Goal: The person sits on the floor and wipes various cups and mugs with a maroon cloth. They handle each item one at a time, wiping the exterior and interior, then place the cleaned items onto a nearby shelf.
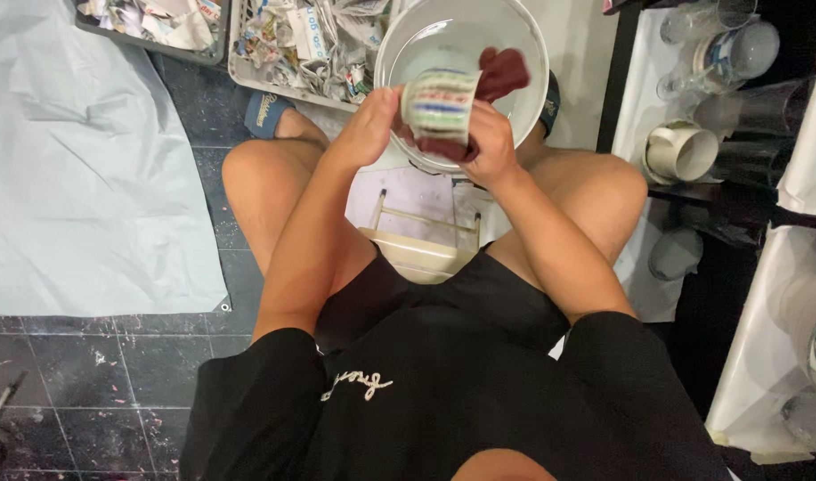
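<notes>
Person sits w/ both hands over a white basin (523, 36). Left hand (369, 125) is closed around the side of a striped mug (440, 105), held just above the basin's near rim. Right hand (490, 147) grips a dark red cloth (501, 73) wrapped under and behind the mug, pressed against it. Whether the cloth is wet is hard to tell. Left of the basin sits a tray of crumpled paper (305, 40). Right of the basin, a white mug (679, 151) and glasses (719, 44) lie on a shelf.
</notes>
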